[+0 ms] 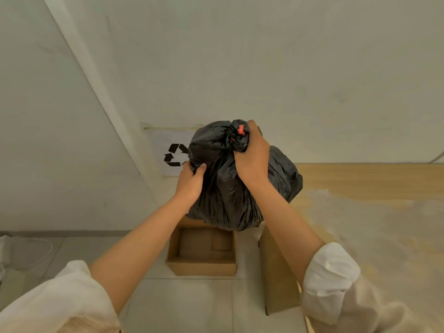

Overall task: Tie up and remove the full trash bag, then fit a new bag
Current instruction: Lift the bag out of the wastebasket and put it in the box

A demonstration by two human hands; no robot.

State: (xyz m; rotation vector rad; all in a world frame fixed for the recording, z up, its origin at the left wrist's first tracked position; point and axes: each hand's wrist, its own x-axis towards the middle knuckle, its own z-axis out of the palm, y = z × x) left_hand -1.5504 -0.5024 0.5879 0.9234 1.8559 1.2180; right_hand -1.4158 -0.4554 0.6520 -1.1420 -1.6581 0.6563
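Note:
A full black trash bag [225, 188] hangs in the air above an open cardboard box [201, 265] that stands on the floor. The bag's neck is gathered into a knot with an orange drawstring [240, 130] showing. My right hand [252, 155] grips the gathered neck just below the knot. My left hand [191, 180] grips the bag's left side, thumb pressed into the plastic. The inside of the box shows only bare cardboard.
A white sheet with a black recycling symbol [174, 155] is stuck on the wall behind the bag. A flat cardboard panel [278, 272] leans at the right of the box. A wooden surface [372, 179] lies to the right, and a white cable [40, 251] lies on the floor at left.

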